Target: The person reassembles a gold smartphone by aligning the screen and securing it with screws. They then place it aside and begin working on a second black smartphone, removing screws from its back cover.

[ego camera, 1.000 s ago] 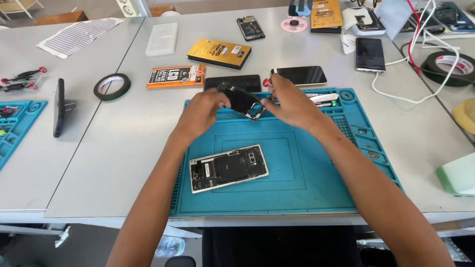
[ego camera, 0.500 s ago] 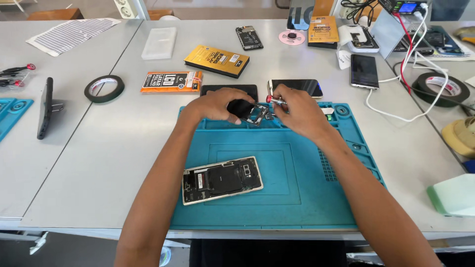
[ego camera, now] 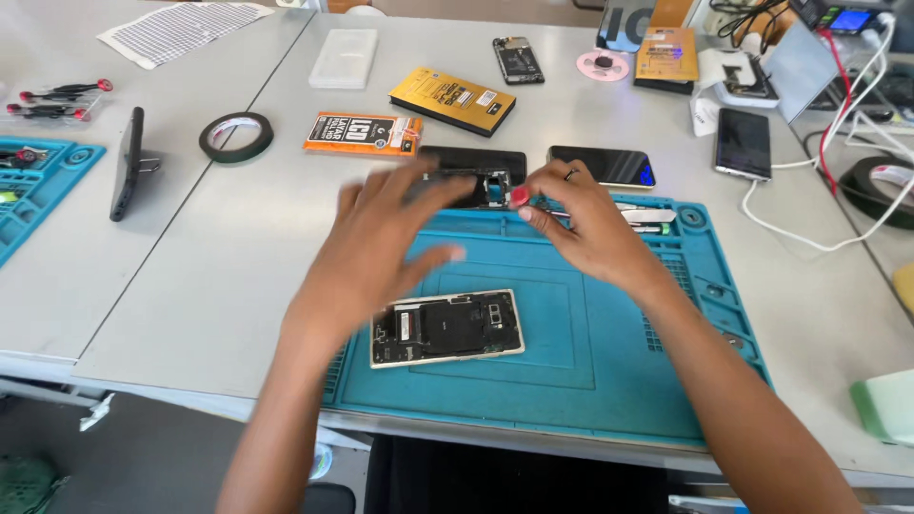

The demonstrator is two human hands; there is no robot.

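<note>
Fingers of my right hand [ego camera: 595, 228] pinch a thin tool with a red tip [ego camera: 520, 195], just above the middle of the frame. My left hand [ego camera: 381, 243] is spread wide and blurry. It holds nothing that I can see, and its fingertips reach toward a black phone part [ego camera: 473, 177] lying on the table [ego camera: 228, 276], right at the top edge of the blue mat [ego camera: 590, 381].

I think the tool should go in slowly and stay flat, so nothing small breaks. I want the left hand pressing the black part down, so it cannot slide. An open phone [ego camera: 447, 327] lies lower on the mat, well apart from both hands. I should keep my arms off it.
</note>
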